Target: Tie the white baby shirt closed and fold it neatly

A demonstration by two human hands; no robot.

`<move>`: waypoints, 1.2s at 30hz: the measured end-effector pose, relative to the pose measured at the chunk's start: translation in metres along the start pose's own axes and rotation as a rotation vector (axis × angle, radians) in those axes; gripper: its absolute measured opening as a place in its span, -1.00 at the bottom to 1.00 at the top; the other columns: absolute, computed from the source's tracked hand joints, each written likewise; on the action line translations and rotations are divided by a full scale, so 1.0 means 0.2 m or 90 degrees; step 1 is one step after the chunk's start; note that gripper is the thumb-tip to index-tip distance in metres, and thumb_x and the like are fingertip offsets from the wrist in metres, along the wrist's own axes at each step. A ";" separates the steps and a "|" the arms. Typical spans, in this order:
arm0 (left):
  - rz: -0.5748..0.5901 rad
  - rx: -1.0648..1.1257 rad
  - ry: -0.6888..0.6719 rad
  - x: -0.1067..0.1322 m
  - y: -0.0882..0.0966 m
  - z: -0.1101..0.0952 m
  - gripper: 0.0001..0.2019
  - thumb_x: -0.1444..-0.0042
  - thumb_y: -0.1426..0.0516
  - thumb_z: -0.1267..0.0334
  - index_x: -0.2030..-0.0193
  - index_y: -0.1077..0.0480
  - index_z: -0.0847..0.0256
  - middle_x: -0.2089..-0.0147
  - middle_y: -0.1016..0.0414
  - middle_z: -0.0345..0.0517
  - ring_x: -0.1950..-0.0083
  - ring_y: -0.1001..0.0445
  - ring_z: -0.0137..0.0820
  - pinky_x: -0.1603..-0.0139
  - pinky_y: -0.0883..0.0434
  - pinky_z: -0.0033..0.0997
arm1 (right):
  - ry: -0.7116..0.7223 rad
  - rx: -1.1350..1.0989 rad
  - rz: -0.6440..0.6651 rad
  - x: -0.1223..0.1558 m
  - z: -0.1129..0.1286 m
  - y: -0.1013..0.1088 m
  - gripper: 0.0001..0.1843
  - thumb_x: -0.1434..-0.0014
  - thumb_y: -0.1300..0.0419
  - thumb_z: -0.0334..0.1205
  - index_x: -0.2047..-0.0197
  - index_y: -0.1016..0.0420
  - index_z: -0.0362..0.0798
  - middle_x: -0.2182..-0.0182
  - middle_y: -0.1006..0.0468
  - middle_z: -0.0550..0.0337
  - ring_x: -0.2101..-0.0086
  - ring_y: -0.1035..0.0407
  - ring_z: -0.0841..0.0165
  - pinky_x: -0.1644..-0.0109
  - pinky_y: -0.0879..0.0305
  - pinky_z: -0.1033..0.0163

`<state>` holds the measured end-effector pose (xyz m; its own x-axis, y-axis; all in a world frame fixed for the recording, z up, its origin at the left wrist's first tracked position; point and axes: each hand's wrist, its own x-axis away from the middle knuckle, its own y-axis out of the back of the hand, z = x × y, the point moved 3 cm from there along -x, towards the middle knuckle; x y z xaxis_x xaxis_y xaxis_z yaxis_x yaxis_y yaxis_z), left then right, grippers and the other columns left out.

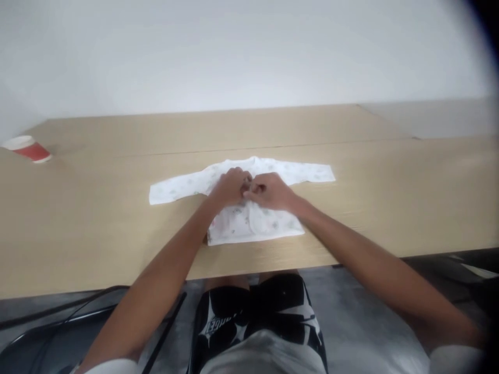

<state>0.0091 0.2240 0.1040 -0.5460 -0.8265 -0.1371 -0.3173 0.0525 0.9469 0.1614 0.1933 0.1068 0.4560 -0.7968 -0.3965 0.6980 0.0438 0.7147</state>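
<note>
black shorts [268, 306], hands [251, 188] pinching baby shirt [249, 221]

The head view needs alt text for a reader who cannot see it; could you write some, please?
Both hands, left hand and right hand, meet at the middle of a small white shirt spread on a wooden table. A red paper cup lies far left.
</note>
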 end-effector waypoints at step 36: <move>0.052 0.232 -0.086 0.04 0.04 -0.07 -0.92 -0.09 -0.18 0.29 0.33 -0.51 0.21 0.36 -0.51 -0.22 0.37 -0.37 -0.54 0.34 -0.28 -0.51 | -0.137 -0.049 0.183 -0.01 -0.15 0.09 -0.87 0.05 -0.13 -0.32 0.46 -0.50 -0.12 0.51 -0.40 0.27 0.48 -0.21 0.51 0.41 -0.07 0.37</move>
<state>0.0134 0.2100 0.1150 -0.6703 -0.7313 -0.1262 -0.5101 0.3304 0.7941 0.1894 0.2128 0.1033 0.5190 -0.8533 -0.0492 0.6014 0.3237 0.7305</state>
